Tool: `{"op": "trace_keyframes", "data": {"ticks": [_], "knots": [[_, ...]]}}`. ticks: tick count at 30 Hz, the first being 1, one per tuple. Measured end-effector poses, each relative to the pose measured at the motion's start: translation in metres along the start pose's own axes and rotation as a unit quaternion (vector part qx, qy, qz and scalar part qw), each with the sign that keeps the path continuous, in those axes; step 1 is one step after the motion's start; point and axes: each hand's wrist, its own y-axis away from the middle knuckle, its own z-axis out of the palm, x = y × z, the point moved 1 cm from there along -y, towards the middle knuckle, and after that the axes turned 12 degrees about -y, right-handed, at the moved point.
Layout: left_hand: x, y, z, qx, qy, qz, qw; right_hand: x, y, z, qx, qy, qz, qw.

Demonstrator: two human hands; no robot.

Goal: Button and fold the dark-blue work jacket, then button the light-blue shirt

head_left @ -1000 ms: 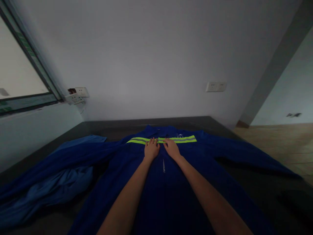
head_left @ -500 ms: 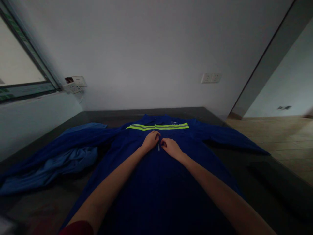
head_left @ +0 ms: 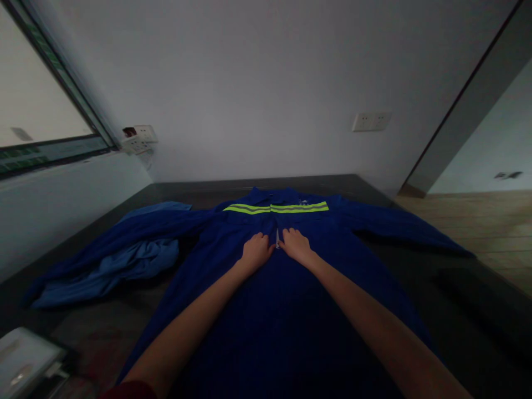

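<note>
"How are the fingers on the left hand (head_left: pixel 256 248)?"

"Curled and close together, knuckles up, on the dark-blue cloth jacket (head_left: pixel 270 327). Its thumb points inward. Whether it pinches a fold, I cannot tell."

"And the right hand (head_left: pixel 295 242)?"

"Much the same: fingers bent over the jacket front, thumb turned toward the other. The grip underneath is hidden. Between the two thumbs shows a narrow whitish mark (head_left: pixel 277 238)."

"So where is the jacket?"

"Directly under both hands, spread on the dark, flat-topped desk (head_left: pixel 187 191). Beyond the fingertips, toward the far edge, runs the yellow-green reflective band with a grey stripe (head_left: pixel 299 208), then the collar. One sleeve reaches the desk's right edge; the other stretches leftward across a crumpled lighter-blue cloth (head_left: pixel 153 260)."
</note>
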Motion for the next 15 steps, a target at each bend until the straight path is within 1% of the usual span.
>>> {"op": "trace_keyframes", "data": {"ticks": [6, 8, 12, 15], "knots": [[0.005, -0.001, 0.001, -0.002, -0.006, 0.02, 1.0, 0.001, 0.002, 0.002, 0.012, -0.001, -0.006, 1.0], [0.004, -0.001, 0.001, -0.002, -0.002, 0.024, 1.0, 0.004, 0.001, 0.003, 0.019, -0.031, -0.016, 0.999], [0.004, -0.003, -0.003, 0.004, 0.016, 0.036, 0.999, 0.015, -0.002, 0.003, 0.041, -0.128, -0.044, 0.99], [0.008, -0.006, -0.007, 0.006, 0.04, 0.045, 0.998, 0.019, -0.005, 0.002, 0.052, -0.16, -0.059, 0.984]]}}
